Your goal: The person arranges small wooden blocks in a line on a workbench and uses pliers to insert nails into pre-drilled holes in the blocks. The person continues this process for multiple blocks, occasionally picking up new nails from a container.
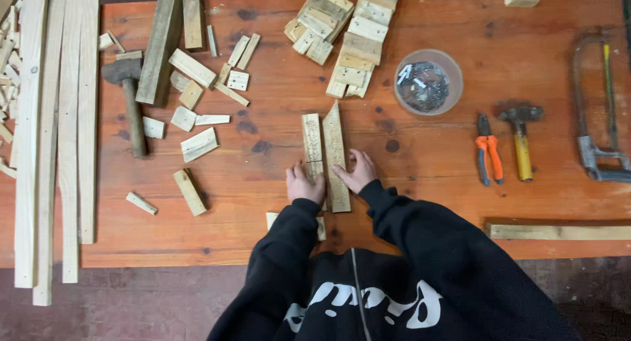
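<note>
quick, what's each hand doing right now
left hand: open, fingers resting on the shorter wood strip
right hand: open, pressing on the longer wood strip

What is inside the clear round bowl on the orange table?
The clear bowl holds a heap of small dark metal pieces, likely nails, with a few pale bits at its left edge. What lies under the heap cannot be seen.

orange wooden table (276, 229), wood offcuts (197, 144), hammers (131, 98)

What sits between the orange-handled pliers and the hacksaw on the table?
A yellow-handled hammer lies between the pliers and the hacksaw, seen in the head view.
</note>
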